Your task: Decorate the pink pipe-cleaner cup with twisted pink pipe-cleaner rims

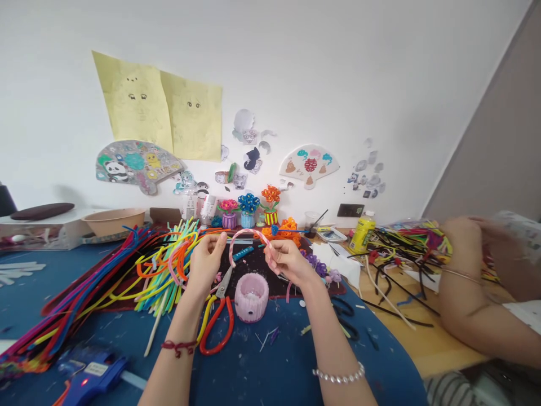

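Observation:
My right hand (287, 260) pinches one end of a pink and white striped pipe cleaner (252, 232), bent into an arch. The arch's other end hangs free, close beside my left hand (208, 256). That hand's fingers are curled together with the thumb up; whether anything is between them is hidden. Below the arch, a ribbed pink cup-shaped pot (251, 299) stands on the blue mat, a small dark spot on its front. Scissors (217, 324) with one red and one yellow handle lie between my left wrist and the pot.
Pipe cleaners (164, 270) spread at left, near a blue glue gun (93, 375) with a lit red light. Finished flower pots (248, 211) line the wall. A yellow bottle (362, 232) stands right. Another person's arm (465, 293) rests at the far right.

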Motion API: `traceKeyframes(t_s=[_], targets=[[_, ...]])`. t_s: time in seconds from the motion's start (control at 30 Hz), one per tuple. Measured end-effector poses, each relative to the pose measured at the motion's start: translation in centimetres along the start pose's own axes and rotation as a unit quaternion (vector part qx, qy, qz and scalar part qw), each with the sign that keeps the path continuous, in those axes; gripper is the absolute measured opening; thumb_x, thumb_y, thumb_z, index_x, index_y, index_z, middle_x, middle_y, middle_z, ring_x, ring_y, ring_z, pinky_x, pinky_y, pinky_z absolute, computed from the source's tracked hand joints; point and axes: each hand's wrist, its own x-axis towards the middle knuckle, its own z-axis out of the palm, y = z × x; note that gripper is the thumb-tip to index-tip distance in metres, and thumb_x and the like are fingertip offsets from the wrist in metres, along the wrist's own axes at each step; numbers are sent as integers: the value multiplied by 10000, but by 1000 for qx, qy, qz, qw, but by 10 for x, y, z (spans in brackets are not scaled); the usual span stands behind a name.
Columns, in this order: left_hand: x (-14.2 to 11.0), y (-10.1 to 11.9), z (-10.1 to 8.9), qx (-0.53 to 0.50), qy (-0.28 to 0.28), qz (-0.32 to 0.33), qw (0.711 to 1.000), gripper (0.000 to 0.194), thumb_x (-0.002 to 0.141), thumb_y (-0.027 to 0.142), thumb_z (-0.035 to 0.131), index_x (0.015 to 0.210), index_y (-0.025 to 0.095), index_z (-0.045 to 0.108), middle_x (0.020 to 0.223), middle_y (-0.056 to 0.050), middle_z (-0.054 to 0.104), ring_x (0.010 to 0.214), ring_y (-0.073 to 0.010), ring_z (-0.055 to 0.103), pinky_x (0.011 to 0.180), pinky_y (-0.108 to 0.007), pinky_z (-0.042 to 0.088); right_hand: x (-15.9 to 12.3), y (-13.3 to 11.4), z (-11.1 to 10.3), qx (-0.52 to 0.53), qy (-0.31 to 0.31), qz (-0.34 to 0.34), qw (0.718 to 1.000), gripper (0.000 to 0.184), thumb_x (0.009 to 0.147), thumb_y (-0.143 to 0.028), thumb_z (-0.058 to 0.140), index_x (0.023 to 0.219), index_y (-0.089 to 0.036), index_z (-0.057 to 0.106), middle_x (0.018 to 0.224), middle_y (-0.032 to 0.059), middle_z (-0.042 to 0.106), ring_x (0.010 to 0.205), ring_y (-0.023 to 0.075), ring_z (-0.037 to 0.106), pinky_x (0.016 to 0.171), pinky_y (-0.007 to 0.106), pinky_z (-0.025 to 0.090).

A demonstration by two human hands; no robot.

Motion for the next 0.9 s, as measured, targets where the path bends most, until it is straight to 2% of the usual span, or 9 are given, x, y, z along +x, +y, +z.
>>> traceKeyframes(t_s=[0.13,0.23,0.4,0.5,0.6,0.73,0.9], targets=[[-1,2,-6,4,-78,-43,996,448,671,558,744,705,115,685,498,30,472,419,-60,309,388,-196,172,0,-2,-1,6,7,-8,1000,384,677,-458,819,609,-139,617,523,-21,540,388,56,410,372,200,281],[-4,8,-7,-7,-122,-55,991,434,670,535,757,738,110,700,517,45,443,419,-42,290,393,-182,164,0,-2,-1,7,26,-16,1000,336,676,-422,828,655,-132,660,532,-15,569,397,62,451,377,196,297],[-11,13,1,-36,-168,-61,983,357,639,436,810,765,122,695,599,-3,578,441,-43,372,403,-175,216,4,2,4,14,66,-32,997,285,618,-338,874,747,-134,721,624,24,675,521,116,616,472,206,437],[-15,14,10,-51,-187,-62,979,341,636,410,818,764,125,682,611,-19,614,440,-43,384,404,-175,241,7,6,11,31,92,-41,994,293,596,-319,886,765,-143,723,665,33,706,573,137,656,533,226,494],[-18,12,17,-61,-179,-51,981,333,645,405,816,744,129,660,583,-4,598,454,-49,400,417,-170,275,10,10,18,56,121,-56,990,285,587,-311,890,720,-155,692,687,26,717,576,126,656,552,225,500],[-18,6,24,-68,-131,-23,989,333,643,406,818,701,145,618,562,26,576,446,-46,404,422,-167,295,13,14,25,85,143,-72,984,301,566,-288,900,647,-153,644,651,14,694,540,107,616,518,214,459],[-19,-3,31,-72,-81,0,994,366,634,437,809,651,141,593,572,38,546,433,-37,388,416,-169,289,18,21,32,121,148,-78,978,300,548,-290,911,639,-147,663,631,7,671,515,92,565,494,213,419]])
